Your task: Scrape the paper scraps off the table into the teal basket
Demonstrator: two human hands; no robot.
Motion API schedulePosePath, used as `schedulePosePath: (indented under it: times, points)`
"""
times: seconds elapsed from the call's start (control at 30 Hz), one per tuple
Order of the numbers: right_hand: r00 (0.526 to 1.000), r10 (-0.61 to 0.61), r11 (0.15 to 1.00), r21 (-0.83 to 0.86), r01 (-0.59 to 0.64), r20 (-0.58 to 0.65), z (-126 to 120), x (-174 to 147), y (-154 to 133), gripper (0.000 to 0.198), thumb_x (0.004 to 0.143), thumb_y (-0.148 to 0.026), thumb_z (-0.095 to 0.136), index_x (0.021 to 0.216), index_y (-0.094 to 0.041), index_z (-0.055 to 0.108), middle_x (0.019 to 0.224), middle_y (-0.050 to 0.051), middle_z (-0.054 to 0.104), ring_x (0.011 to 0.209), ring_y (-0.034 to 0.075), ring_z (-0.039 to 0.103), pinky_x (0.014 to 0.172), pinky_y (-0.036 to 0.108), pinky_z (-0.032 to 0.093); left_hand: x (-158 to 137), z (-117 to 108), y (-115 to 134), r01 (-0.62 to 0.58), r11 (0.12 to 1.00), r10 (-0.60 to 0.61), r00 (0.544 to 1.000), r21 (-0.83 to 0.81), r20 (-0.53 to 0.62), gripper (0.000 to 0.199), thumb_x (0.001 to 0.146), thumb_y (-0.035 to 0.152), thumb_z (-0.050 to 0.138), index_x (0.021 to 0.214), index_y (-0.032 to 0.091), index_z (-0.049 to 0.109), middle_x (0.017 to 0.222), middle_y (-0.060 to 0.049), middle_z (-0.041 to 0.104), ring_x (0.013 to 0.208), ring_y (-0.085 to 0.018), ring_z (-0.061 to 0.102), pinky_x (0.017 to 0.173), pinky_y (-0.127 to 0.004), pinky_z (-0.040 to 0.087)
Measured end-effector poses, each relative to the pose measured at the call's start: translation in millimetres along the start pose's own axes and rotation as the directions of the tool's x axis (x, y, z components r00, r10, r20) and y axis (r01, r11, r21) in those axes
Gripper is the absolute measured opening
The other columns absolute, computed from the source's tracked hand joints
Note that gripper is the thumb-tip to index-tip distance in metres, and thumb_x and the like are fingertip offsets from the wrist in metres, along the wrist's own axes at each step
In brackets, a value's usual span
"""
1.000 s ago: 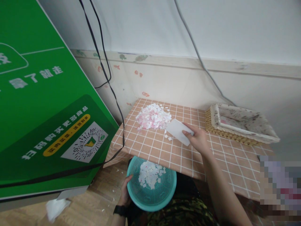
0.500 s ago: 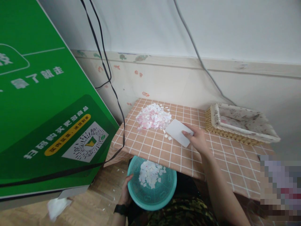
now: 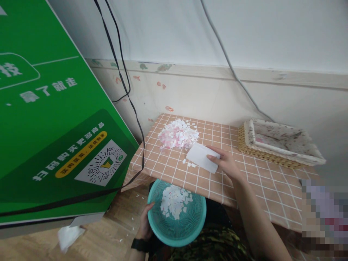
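A flat white card (image 3: pixel 202 156) is pinched in my right hand (image 3: pixel 224 162), its far edge close to a heap of white and pink paper scraps (image 3: pixel 178 134) on the table. A few loose scraps (image 3: pixel 189 164) lie by the card's left edge. Below the table's front edge, my left hand (image 3: pixel 147 214) grips the rim of a round teal plastic basket (image 3: pixel 187 228), thumb over the edge. White paper pieces (image 3: pixel 175 201) are piled inside it, mostly toward the far side. The fingers under the basket are hidden.
A checked brown cloth covers the table (image 3: pixel 261 181). A cloth-lined wicker basket (image 3: pixel 280 145) stands at its back right. The tall green cabinet (image 3: pixel 49 119) rises on the left, with black cords (image 3: pixel 130 98) hanging beside it. A white bag (image 3: pixel 69 235) lies on the floor.
The card in my right hand has moved slightly left and toward the front edge, shifting the few loose scraps with it. My left hand still holds the teal basket in nearly the same place.
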State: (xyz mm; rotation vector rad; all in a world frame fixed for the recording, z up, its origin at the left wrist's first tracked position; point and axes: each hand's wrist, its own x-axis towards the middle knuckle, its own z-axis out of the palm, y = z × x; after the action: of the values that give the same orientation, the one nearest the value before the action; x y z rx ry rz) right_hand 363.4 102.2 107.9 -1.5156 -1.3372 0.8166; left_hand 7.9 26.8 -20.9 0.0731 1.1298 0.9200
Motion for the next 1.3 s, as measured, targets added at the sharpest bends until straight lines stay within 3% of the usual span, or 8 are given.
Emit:
schedulePosePath:
  times: [0.13,0.3,0.47,0.7,0.87,1.0,1.1,1.3]
  points:
    - [0.997,-0.044,0.998,-0.039,0.041,-0.060,3,-5,2,0.044,0.080,-0.040,0.062,0.121,-0.024,0.062,0.120,0.008,0.064,0.101,0.027,0.062,0.083,0.042,0.051,-9,-4,4,0.016,0.999,-0.019,0.998,0.039,0.066,0.025,0.065,0.029,0.070,0.080,0.010,0.074,0.077,-0.009,0.076,0.069,-0.026,0.069,0.073,-0.037,0.053]
    - [0.987,-0.123,0.985,-0.110,0.134,0.105,11,-11,-7,0.041,0.082,-0.040,0.060,0.121,-0.027,0.062,0.119,0.006,0.065,0.103,0.027,0.061,0.089,0.045,0.049,-27,-2,13,0.011,0.997,-0.020,0.991,0.070,0.135,0.027,0.070,0.030,0.068,0.084,0.008,0.074,0.076,-0.010,0.076,0.066,-0.024,0.068,0.070,-0.035,0.052]
    - [0.995,-0.097,0.991,-0.095,0.098,0.018,20,-17,-11,0.042,0.084,-0.040,0.058,0.124,-0.027,0.060,0.123,0.005,0.062,0.107,0.027,0.059,0.089,0.044,0.049,-43,13,24,0.020,0.999,-0.023,0.997,0.042,0.079,0.023,0.071,0.027,0.068,0.082,0.008,0.074,0.073,-0.010,0.075,0.064,-0.023,0.068,0.067,-0.034,0.053]
    - [0.979,-0.097,0.989,-0.089,0.115,0.181,47,-49,-29,0.040,0.088,-0.038,0.053,0.127,-0.029,0.057,0.128,0.005,0.058,0.112,0.026,0.058,0.090,0.044,0.049,-53,28,34,0.039,0.999,-0.039,0.996,0.004,0.074,0.020,0.073,0.026,0.066,0.080,0.009,0.074,0.072,-0.010,0.075,0.062,-0.024,0.068,0.064,-0.035,0.054]
    - [0.896,-0.156,0.975,-0.077,0.206,0.416,48,-63,-43,0.038,0.090,-0.036,0.050,0.126,-0.032,0.057,0.116,0.002,0.066,0.089,0.021,0.067,0.075,0.036,0.055,-59,31,36,0.045,0.999,-0.044,0.995,-0.003,0.095,0.022,0.073,0.025,0.065,0.082,0.007,0.074,0.076,-0.012,0.076,0.066,-0.025,0.069,0.067,-0.037,0.054]
    - [0.968,-0.178,0.965,-0.161,0.206,0.175,19,-37,-37,0.039,0.088,-0.037,0.053,0.126,-0.031,0.057,0.119,0.003,0.065,0.093,0.022,0.065,0.075,0.036,0.054,-57,29,35,0.023,1.000,-0.022,0.996,-0.006,0.091,0.020,0.073,0.024,0.066,0.082,0.008,0.074,0.076,-0.010,0.076,0.066,-0.023,0.069,0.067,-0.034,0.054]
    - [0.973,-0.233,0.939,-0.261,0.224,-0.003,-7,-7,-27,0.042,0.085,-0.037,0.056,0.126,-0.028,0.057,0.122,0.005,0.063,0.098,0.025,0.063,0.076,0.038,0.053,-54,26,33,0.015,1.000,-0.013,0.996,-0.018,0.089,0.015,0.072,0.023,0.067,0.076,0.010,0.074,0.069,-0.007,0.075,0.061,-0.021,0.068,0.064,-0.032,0.053]
    - [0.957,-0.279,0.839,-0.464,0.284,0.081,-19,32,-35,0.035,0.085,-0.039,0.055,0.114,-0.021,0.064,0.102,0.007,0.071,0.078,0.023,0.065,0.065,0.035,0.051,-41,16,23,0.003,1.000,0.000,0.997,-0.029,0.079,0.014,0.070,0.022,0.068,0.071,0.009,0.072,0.065,-0.008,0.073,0.057,-0.020,0.066,0.061,-0.031,0.052]
